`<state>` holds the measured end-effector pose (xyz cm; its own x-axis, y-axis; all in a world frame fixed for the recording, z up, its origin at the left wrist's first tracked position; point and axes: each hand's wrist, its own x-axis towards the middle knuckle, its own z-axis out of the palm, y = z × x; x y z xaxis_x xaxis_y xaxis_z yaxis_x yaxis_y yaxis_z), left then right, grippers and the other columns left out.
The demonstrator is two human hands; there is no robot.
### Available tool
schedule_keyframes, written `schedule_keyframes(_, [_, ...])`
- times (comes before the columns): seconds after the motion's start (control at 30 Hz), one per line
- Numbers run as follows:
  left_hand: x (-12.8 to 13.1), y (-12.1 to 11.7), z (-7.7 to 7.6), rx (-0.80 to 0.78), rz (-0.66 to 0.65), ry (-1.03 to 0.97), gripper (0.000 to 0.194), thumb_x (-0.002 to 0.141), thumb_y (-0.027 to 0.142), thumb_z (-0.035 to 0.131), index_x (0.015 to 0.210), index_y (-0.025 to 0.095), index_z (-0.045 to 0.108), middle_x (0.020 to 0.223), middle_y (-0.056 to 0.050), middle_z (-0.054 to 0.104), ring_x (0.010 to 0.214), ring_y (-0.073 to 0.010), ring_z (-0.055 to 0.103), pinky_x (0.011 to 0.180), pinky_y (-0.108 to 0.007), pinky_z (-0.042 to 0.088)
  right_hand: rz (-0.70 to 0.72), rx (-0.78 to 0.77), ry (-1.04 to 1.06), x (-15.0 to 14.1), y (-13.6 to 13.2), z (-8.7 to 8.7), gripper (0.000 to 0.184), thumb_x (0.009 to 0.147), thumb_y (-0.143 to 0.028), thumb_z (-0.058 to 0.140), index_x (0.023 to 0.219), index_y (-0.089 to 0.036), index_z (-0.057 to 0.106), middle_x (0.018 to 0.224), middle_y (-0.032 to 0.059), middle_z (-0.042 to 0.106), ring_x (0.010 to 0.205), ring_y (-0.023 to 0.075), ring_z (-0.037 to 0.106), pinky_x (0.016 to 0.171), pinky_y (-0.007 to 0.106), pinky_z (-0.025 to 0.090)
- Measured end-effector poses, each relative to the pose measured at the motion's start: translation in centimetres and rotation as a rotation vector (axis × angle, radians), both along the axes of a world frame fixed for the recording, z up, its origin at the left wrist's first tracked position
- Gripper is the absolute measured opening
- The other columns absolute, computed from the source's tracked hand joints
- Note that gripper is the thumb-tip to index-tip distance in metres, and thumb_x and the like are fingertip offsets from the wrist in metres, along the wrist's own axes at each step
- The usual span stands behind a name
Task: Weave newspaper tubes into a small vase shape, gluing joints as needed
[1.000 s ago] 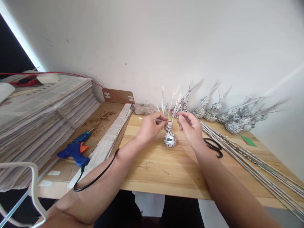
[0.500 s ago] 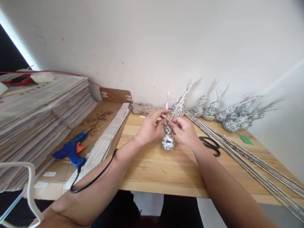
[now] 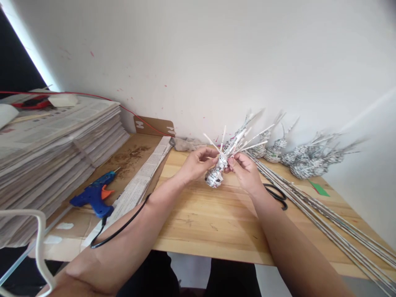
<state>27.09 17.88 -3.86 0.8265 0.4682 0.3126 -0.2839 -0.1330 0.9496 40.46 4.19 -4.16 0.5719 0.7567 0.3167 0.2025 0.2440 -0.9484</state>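
Note:
Between my hands is a small gourd-shaped vase woven from newspaper strips (image 3: 214, 176), tilted with its round bottom toward the left front. Several white paper ends fan out from its narrow neck. My left hand (image 3: 199, 162) is closed, its thumb and fingers gripping the neck from the left. My right hand (image 3: 244, 169) pinches the neck's right side, where the paper ends come out; part of the neck is hidden by the fingers. Just behind stands another woven paper vase (image 3: 239, 134).
More woven vases (image 3: 309, 161) line the wall at right. Long rolled paper sticks (image 3: 312, 210) and black-handled scissors (image 3: 275, 193) lie on the wooden table (image 3: 210, 231). At left are a blue glue gun (image 3: 94, 196), newspaper strips (image 3: 145, 177) and a newspaper stack (image 3: 83, 136).
The vase has gone from upright to tilted and sits a little higher. Its paper ends are now spread apart, and my hands have shifted along its neck. The view has turned slightly left.

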Motion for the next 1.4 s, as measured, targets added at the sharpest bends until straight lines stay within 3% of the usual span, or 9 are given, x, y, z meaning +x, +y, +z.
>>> schedule_keyframes(0.17, [-0.1, -0.3, 0.2, -0.109, -0.123, -0.032, 0.057, 0.07, 0.03, 0.083, 0.119, 0.016, 0.057, 0.106, -0.009, 0.071, 0.089, -0.0165, 0.067, 0.081, -0.029, 0.052, 0.051, 0.016, 0.018, 0.2, 0.0, -0.3, 0.036, 0.074, -0.054, 0.079, 0.077, -0.022, 0.063, 0.068, -0.0031, 0.064, 0.06, 0.0118, 0.063, 0.062, 0.027, 0.057])
schedule_keyframes(0.43, [0.0, -0.1, -0.2, -0.164, -0.146, 0.049, 0.054, 0.06, 0.033, 0.088, 0.099, 0.016, 0.055, 0.096, -0.005, 0.069, 0.063, -0.0105, 0.063, 0.051, -0.019, 0.045, 0.078, -0.013, -0.006, 0.3, 0.2, -0.7, 0.036, 0.075, -0.054, 0.078, 0.079, -0.021, 0.063, 0.071, -0.0031, 0.064, 0.059, 0.0116, 0.063, 0.061, 0.027, 0.057])
schedule_keyframes(0.63, [0.2, 0.0, -0.7, -0.115, -0.117, 0.071, 0.055, 0.06, 0.033, 0.088, 0.1, 0.015, 0.054, 0.089, -0.003, 0.067, 0.065, -0.0114, 0.064, 0.055, -0.022, 0.049, 0.056, -0.054, -0.026, -0.1, 0.1, -0.3, 0.039, 0.073, -0.056, 0.078, 0.077, -0.022, 0.06, 0.071, -0.0021, 0.065, 0.059, 0.0125, 0.062, 0.061, 0.029, 0.056])
schedule_keyframes(1.0, [-0.7, 0.5, 0.8, -0.086, -0.151, 0.116, 0.049, 0.064, 0.047, 0.085, 0.09, 0.013, 0.063, 0.078, -0.002, 0.065, 0.07, -0.0129, 0.064, 0.06, -0.024, 0.056, 0.093, -0.062, -0.028, -0.6, 0.1, -0.2, 0.038, 0.074, -0.055, 0.078, 0.077, -0.021, 0.061, 0.07, -0.0008, 0.065, 0.062, 0.0133, 0.062, 0.061, 0.029, 0.056])
schedule_keyframes(1.2, [-0.9, 0.9, 0.8, -0.023, -0.308, 0.173, 0.041, 0.076, 0.048, 0.076, 0.093, 0.011, 0.072, 0.089, -0.008, 0.071, 0.079, -0.0157, 0.068, 0.068, -0.026, 0.059, 0.103, -0.075, -0.025, -0.5, 0.0, -0.2, 0.038, 0.074, -0.055, 0.078, 0.077, -0.02, 0.061, 0.068, -0.0013, 0.064, 0.06, 0.0124, 0.061, 0.061, 0.028, 0.056])
schedule_keyframes(1.4, [-1.0, 0.6, 1.4, -0.062, -0.177, 0.179, 0.036, 0.072, 0.04, 0.079, 0.091, 0.01, 0.07, 0.085, -0.007, 0.069, 0.074, -0.0149, 0.066, 0.06, -0.024, 0.06, 0.154, -0.076, -0.021, -0.5, 0.1, -0.2, 0.039, 0.075, -0.056, 0.077, 0.079, -0.02, 0.063, 0.073, 0.0001, 0.066, 0.063, 0.0134, 0.063, 0.062, 0.03, 0.057])
